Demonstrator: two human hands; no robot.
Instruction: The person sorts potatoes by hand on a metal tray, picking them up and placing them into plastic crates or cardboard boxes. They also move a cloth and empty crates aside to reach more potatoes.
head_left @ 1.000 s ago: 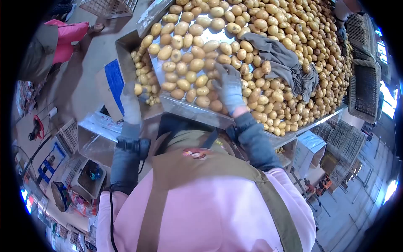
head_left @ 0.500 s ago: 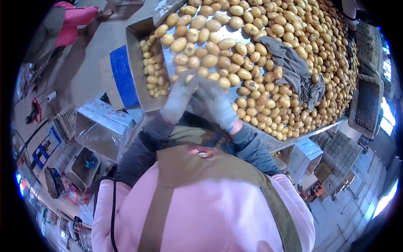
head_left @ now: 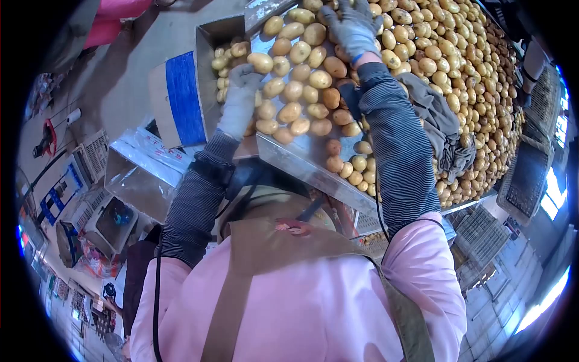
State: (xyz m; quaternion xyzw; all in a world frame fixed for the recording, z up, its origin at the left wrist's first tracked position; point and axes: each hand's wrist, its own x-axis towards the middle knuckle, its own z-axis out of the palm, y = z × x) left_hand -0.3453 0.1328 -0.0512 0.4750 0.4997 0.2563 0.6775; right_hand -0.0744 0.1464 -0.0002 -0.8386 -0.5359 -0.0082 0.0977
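My left hand, in a pale work glove, is at the table's left edge beside the cardboard box. Its fingers are curled, and their tips are beside a yellow oval fruit; whatever may be inside them is hidden. Stretched far forward over the pile, my right hand wears a greyer glove and has its fingers spread on top of the fruits. Loose yellow-brown oval fruits lie on the metal table between both hands. Smaller-looking fruits fill part of the open cardboard box.
A grey cloth lies on the big heap of fruits. Plastic crates stand at the right. An open carton with plastic lining is at the left, and a person's pink clothing shows at top left.
My hands were together at the table's near edge and have parted. The right reached forward over the heap; the left moved up beside the box. Fruits near the front edge have thinned out.
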